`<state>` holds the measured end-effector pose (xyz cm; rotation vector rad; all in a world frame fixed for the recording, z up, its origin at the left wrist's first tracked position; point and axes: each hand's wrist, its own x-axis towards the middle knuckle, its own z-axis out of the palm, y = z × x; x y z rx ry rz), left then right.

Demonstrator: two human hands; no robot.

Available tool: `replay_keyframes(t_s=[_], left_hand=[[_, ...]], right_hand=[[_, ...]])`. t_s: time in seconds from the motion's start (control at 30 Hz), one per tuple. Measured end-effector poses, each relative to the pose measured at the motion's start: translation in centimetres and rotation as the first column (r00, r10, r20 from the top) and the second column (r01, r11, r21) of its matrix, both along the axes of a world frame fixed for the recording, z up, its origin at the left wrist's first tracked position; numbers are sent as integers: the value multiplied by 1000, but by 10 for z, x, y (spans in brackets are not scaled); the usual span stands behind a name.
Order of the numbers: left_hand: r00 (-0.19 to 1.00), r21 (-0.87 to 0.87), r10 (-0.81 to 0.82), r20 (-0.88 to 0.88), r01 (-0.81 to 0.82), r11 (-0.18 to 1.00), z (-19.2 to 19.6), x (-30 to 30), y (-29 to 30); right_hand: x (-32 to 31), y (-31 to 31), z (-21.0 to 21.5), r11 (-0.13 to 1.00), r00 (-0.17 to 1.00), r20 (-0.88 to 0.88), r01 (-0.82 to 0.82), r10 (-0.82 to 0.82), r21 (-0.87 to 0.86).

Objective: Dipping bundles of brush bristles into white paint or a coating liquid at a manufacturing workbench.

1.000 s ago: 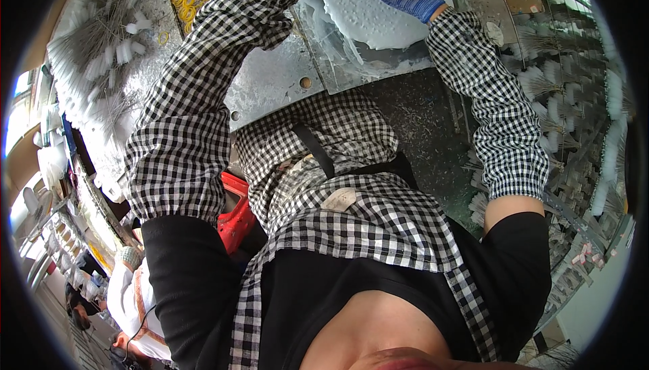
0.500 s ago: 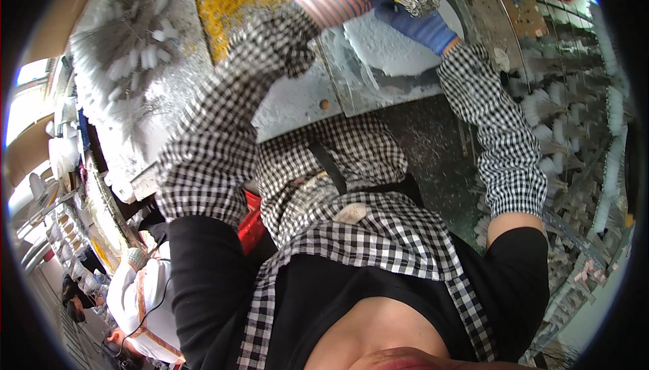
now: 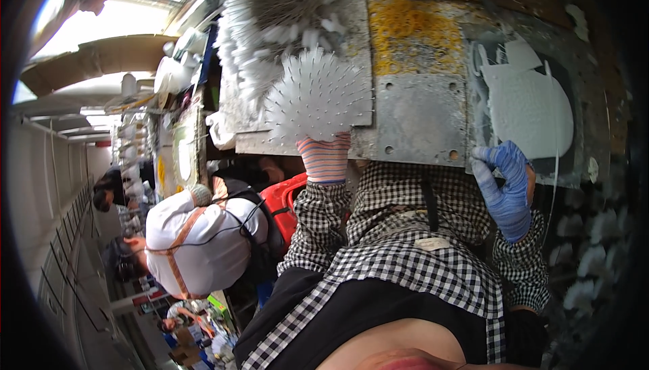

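My left hand (image 3: 324, 158), in a pink-and-blue striped glove, holds a round bundle of white brushes (image 3: 318, 96) at the table's near edge. The bristle ends fan upward with wire tips showing among them, and they hide most of my fingers. My right hand (image 3: 507, 191), in a blue glove, is at the near edge of the dark plate, to the right of the grey metal plate (image 3: 422, 116). Its fingers are bent and apart, with nothing visible in them. Past it lies a flat white slab (image 3: 531, 110) with a rough surface.
Loose white-bristled brushes (image 3: 270, 18) are heaped at the far left of the table. Many yellow rubber bands (image 3: 409, 29) lie on a board behind the metal plate. To my left, a co-worker in a white top (image 3: 203, 241) sits near a red chair (image 3: 287, 201). Blurred brushes (image 3: 588, 262) stand at lower right.
My hands have parted from the banded bundle of wire stems over the white slab. The left has swung left and nearer with the bundle, bristles now upward; the right has dropped back. The view has turned left.
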<state>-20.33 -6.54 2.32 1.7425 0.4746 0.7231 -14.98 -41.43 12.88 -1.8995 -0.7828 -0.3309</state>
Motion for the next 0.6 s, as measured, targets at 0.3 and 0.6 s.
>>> replay_keyframes(t_s=[0.3, 0.6], left_hand=[[815, -924, 444, 372, 284, 255, 42, -6, 3], [854, -712, 162, 494, 291, 639, 42, -9, 2]], right_hand=[[-11, 31, -2, 990, 973, -182, -144, 141, -3], [-15, 29, -8, 982, 972, -165, -179, 168, -55]])
